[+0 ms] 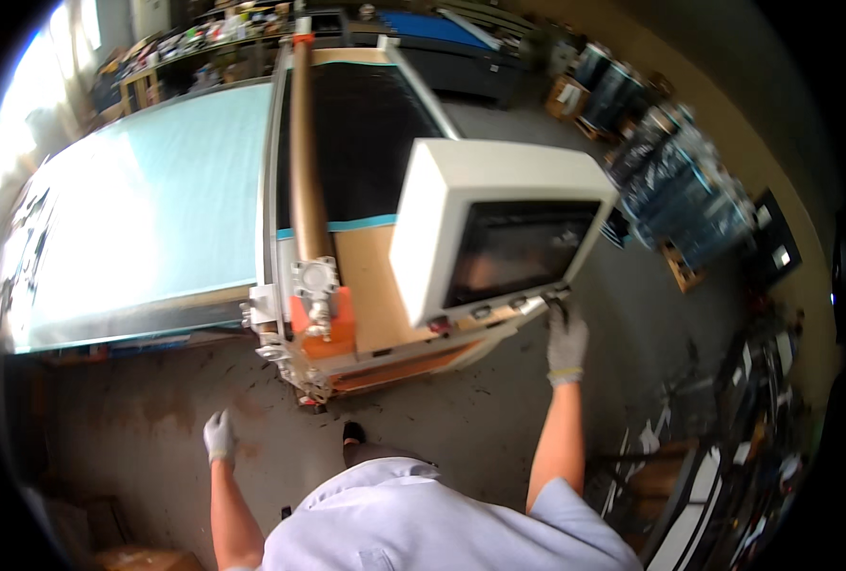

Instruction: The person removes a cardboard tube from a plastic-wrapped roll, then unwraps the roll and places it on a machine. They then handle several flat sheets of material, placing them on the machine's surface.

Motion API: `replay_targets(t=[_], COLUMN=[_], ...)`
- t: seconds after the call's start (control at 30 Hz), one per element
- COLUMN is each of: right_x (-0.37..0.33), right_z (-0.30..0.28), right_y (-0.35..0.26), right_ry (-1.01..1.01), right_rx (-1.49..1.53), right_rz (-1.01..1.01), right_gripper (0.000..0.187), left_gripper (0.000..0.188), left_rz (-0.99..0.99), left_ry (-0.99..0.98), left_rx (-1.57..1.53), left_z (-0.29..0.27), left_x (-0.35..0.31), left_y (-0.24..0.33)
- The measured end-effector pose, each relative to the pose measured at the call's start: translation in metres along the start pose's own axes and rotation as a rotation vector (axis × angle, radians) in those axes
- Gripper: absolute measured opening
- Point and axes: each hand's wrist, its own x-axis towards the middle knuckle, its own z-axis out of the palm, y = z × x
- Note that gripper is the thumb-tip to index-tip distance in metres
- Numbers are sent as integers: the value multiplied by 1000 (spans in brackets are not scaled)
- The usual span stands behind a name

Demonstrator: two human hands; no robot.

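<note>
My right hand (pixel 566 344), in a pale knit glove with darker fingertips, reaches to the lower right corner of a white control box (pixel 427 224). Its fingers meet the row of buttons below the dark screen (pixel 523 249); blur hides whether they grip or press. Low on the left hangs my left hand (pixel 219 438), gloved and apart from everything, its fingers loosely extended with nothing in them. Behind the box stands a flat machine bed with a dark screen mesh (pixel 356 143). A long brown roller (pixel 304 152) runs along its left side, ending near an orange plate (pixel 332 328).
A wide table with a pale blue surface (pixel 166 190) adjoins the machine on the left. Wrapped rolls (pixel 680 190) stand on pallets at the right. Frames and scraps (pixel 699 476) crowd the lower right. A cluttered bench (pixel 204 48) and a blue-topped table (pixel 437 29) are behind.
</note>
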Motion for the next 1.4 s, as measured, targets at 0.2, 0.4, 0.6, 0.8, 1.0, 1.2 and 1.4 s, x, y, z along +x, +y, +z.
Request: replay_targets(t=[0.2,0.4,0.6,0.8,1.0,1.2,1.4], right_x=[19,21,38,40,15,4,9], right_z=[10,4,9,9,7,16,23], right_y=[-21,-50,-2,12,31,25,24], right_ry=[-102,-199,-220,-126,19,178,-6], right_rx=[45,42,24,135,-661,-1008,-1350], right_rz=[39,157,174,392,121,-183,-34], right_gripper=[16,15,14,12,23,35,36], left_gripper=[32,30,51,53,32,32,29], left_rz=[365,462,512,616,577,385,396], left_ry=[-35,-64,-137,-261,-61,-359,-427], left_rx=[261,186,-93,-67,167,-97,-41], left_z=[56,115,187,227,207,214,210], left_x=[80,167,297,324,274,292,298], left_y=[104,189,206,227,266,254,260])
